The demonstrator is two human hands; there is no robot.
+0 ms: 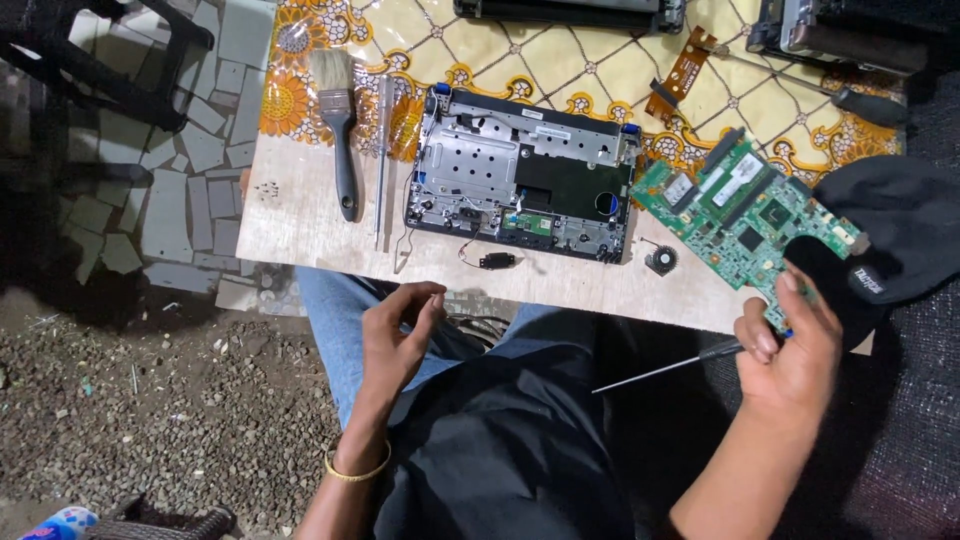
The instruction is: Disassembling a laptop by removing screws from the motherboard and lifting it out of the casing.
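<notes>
Pale wooden table (300, 225) over gravel; right hand (790, 350) grips a slim metal screwdriver (665, 367) and green circuit board (745, 215), left hand (400, 335) loosely curled, empty

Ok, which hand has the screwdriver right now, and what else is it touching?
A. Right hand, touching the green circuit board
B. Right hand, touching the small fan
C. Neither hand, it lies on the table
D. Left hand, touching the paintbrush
A: the right hand grips the screwdriver, shaft pointing left, while its fingers rest on the green circuit board; the left hand is empty.
</notes>
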